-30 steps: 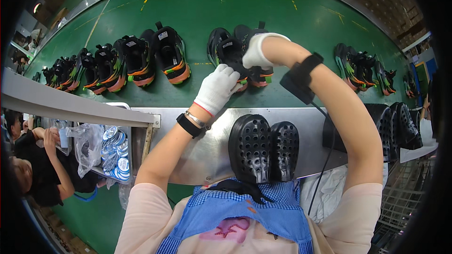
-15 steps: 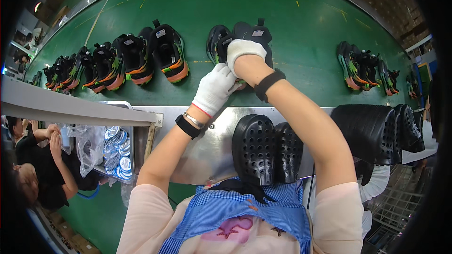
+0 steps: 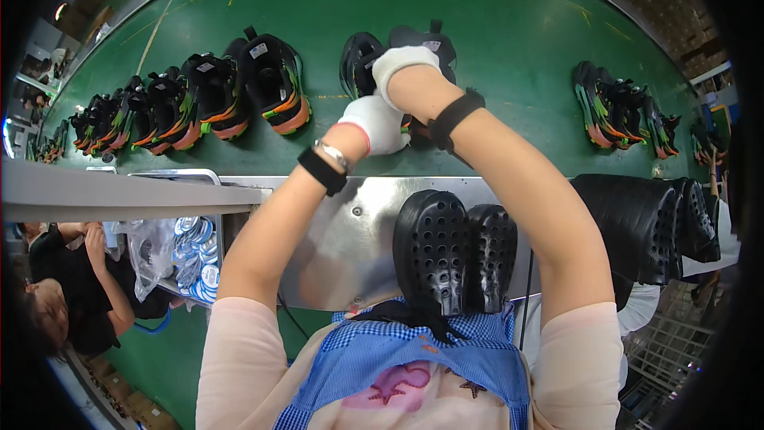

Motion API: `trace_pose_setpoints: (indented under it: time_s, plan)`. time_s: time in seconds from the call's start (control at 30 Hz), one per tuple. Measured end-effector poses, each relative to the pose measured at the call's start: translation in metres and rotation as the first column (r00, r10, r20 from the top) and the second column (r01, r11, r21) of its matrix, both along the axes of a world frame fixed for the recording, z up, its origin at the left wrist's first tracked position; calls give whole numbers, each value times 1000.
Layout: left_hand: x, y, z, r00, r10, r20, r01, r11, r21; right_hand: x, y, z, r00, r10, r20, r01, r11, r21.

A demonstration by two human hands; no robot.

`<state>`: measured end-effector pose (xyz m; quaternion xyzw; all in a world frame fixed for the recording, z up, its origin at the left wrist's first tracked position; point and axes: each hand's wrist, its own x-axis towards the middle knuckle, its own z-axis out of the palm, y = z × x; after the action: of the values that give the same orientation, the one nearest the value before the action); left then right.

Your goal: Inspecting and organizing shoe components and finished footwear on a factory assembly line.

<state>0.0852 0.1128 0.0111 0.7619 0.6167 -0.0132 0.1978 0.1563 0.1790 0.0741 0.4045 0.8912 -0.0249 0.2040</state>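
Observation:
At the middle of the green surface, both my gloved hands are together over a pair of black sneakers (image 3: 360,60) with green and orange trim. My left hand (image 3: 377,124), in a white glove, is curled at the heel of the right-hand sneaker (image 3: 442,52). Crossing above it, my right hand (image 3: 406,65) reaches into or over that same shoe. Its fingers are hidden behind my glove and wrist, so what they grip cannot be seen. Two black foot-shaped pieces with round holes (image 3: 434,251) stand on the metal ledge (image 3: 342,247) close to my apron.
Several matching sneakers (image 3: 274,84) line the left, with more (image 3: 613,107) at the right. A stack of black foot-shaped pieces (image 3: 625,219) lies at the right edge. Left, below a grey bar (image 3: 119,191), are blue-white round tags (image 3: 195,251) and a seated person (image 3: 79,295).
My left hand has moved right and up, curling in closer beneath my right wrist. My right hand has shifted slightly left and up. The sneakers sit slightly further left and higher in view.

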Motion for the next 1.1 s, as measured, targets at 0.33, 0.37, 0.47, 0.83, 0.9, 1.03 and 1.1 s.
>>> trace_pose_setpoints:
  time_s: [0.33,0.37,0.47,0.83,0.9,1.03,1.1]
  plan:
    - [-3,21,1,989,-145,23,147,982,-122,15,17,-22,989,126,-74,-123,991,49]
    - [1,22,4,994,-103,-41,94,980,-173,15,19,-21,988,135,-80,-129,989,70]
    - [-10,28,-7,998,-64,-23,58,978,-200,7,16,-13,989,61,-132,-56,998,42]
    - [1,26,-5,992,51,119,-19,967,-254,99,-60,87,913,-260,-314,131,916,-379]
    - [-38,43,-42,995,-99,19,101,981,-164,138,-85,82,830,-54,-555,-55,982,-179]
    - [-1,22,22,995,82,-49,-92,959,-268,240,-150,72,768,-121,-629,23,987,-161]
    - [-2,20,24,995,82,-60,-95,963,-252,267,-177,66,773,-132,-620,52,988,-146]
